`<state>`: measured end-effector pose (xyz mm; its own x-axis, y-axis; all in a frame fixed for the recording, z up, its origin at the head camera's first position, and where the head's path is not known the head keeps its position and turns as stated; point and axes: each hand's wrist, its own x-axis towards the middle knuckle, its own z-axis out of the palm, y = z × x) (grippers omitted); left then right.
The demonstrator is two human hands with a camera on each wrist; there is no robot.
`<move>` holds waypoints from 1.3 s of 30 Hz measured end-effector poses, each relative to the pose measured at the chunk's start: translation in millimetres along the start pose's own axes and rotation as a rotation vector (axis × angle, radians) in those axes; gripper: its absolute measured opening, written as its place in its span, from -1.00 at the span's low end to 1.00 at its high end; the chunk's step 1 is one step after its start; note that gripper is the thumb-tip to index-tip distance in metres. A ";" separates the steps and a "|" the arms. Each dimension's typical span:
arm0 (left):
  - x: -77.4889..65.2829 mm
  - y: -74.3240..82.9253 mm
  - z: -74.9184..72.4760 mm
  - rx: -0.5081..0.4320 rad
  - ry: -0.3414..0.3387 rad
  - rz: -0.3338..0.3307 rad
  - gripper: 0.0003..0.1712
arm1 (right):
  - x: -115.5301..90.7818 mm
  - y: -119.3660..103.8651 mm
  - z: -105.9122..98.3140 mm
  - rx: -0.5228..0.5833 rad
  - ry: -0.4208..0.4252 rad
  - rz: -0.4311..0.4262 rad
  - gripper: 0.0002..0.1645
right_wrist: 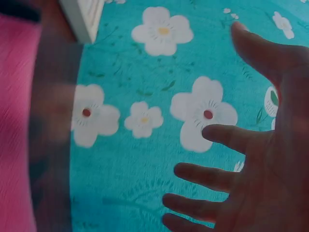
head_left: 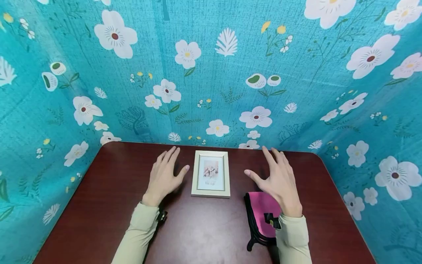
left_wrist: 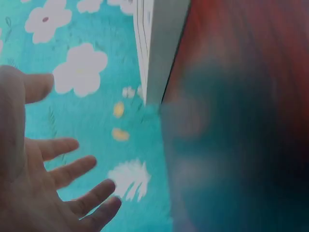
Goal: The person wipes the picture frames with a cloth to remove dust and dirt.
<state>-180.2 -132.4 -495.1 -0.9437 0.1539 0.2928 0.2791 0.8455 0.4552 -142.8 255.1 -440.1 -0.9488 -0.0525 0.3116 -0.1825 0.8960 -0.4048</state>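
A cream-edged picture frame (head_left: 210,174) lies face up near the back of the table, a small printed picture behind its front. Just to its left is my left hand (head_left: 163,176), fingers extended and thumb spread toward the frame without touching it. My right hand (head_left: 278,179) hovers to the frame's right, also spread and holding nothing. Below and partly hidden by the right hand and wrist lies a pink cloth item (head_left: 262,212) with black edging and a black cord-like end. The left wrist view shows the side of the picture frame (left_wrist: 166,48) beyond the left hand (left_wrist: 53,179).
The dark red-brown table (head_left: 201,234) has rounded back corners. Teal floral cloth (head_left: 204,91) hangs behind the table and along both sides. A dark wrist-camera mount (head_left: 272,220) sits at the right cuff, above the pink item.
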 end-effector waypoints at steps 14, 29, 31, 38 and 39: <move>6.6 29.1 44.1 -0.189 -0.197 -0.116 -0.22 | -43.0 50.8 9.1 -0.021 -0.309 0.121 0.35; 4.8 43.6 56.8 -0.118 -0.261 -0.273 -0.35 | -68.3 72.4 21.4 -0.020 -0.455 0.146 0.12; 5.3 44.7 57.6 -0.103 -0.263 -0.284 -0.36 | -66.5 71.5 20.5 -0.002 -0.484 0.174 0.04; 4.8 46.9 59.4 -0.046 -0.268 -0.313 -0.38 | -61.5 70.8 23.2 0.160 -0.573 0.226 -0.57; 4.9 47.1 59.0 -0.042 -0.267 -0.312 -0.38 | -61.8 71.5 24.3 0.183 -0.582 0.217 -0.64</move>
<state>-182.2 -61.7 -521.9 -0.9956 0.0256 -0.0907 -0.0257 0.8519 0.5230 -103.5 311.7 -509.3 -0.9443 -0.1550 -0.2901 0.0372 0.8260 -0.5624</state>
